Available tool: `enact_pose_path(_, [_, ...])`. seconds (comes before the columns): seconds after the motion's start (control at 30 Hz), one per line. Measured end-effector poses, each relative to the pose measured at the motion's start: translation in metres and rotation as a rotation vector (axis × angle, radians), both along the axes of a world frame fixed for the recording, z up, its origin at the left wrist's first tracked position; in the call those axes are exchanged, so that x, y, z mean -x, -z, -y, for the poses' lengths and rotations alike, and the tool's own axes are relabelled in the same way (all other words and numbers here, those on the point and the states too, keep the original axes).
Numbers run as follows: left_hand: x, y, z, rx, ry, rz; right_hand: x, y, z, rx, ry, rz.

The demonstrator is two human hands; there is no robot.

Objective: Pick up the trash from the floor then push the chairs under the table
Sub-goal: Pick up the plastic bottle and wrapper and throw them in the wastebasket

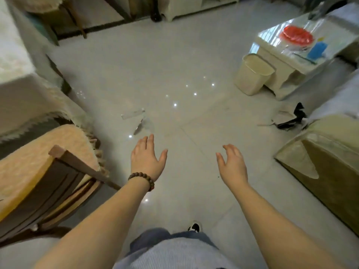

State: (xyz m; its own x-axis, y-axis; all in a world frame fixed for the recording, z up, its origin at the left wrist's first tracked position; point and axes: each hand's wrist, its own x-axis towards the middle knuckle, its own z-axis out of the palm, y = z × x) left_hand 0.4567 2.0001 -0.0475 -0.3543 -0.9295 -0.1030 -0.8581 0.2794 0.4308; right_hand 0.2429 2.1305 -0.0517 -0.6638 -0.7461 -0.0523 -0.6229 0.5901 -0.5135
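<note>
Clear plastic wrappers (139, 121) lie on the shiny tiled floor just beyond my left hand (147, 156), which is held out empty with relaxed fingers. My right hand (231, 164) reaches forward too, fingers loose, holding nothing. More trash, a black and white scrap with paper bits (289, 119), lies on the floor at the right near a sofa corner. A wooden chair (48, 171) with a peach cushion stands at my left, pulled out from the cloth-covered table (23, 90).
A beige waste bin (252, 76) stands beside a low glass-topped table (287, 61) carrying a red dish and a blue object. A plastic-covered sofa (326, 158) borders the right. Another chair (64, 18) stands at the far left. My foot (194, 227) shows below.
</note>
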Motion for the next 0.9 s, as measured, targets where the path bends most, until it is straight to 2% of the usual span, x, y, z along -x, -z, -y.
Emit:
enact_pose_path(0.33, [0.057, 0.024, 0.129, -0.054, -0.338, 0.019, 0.079, 0.023, 0.212, -0.008, -0.348, 0.068])
enact_pose_path(0.6, [0.094, 0.063, 0.313, -0.094, -0.542, -0.021, 0.12, 0.046, 0.448, -0.077, -0.612, 0.001])
enact_pose_path(0.77, [0.102, 0.063, 0.423, -0.135, -0.694, -0.019, 0.127, 0.041, 0.592, -0.138, -0.757, -0.022])
enact_pose_path(0.9, [0.107, 0.058, 0.484, -0.15, -0.771, 0.01, 0.126, 0.039, 0.674, -0.174, -0.838, -0.003])
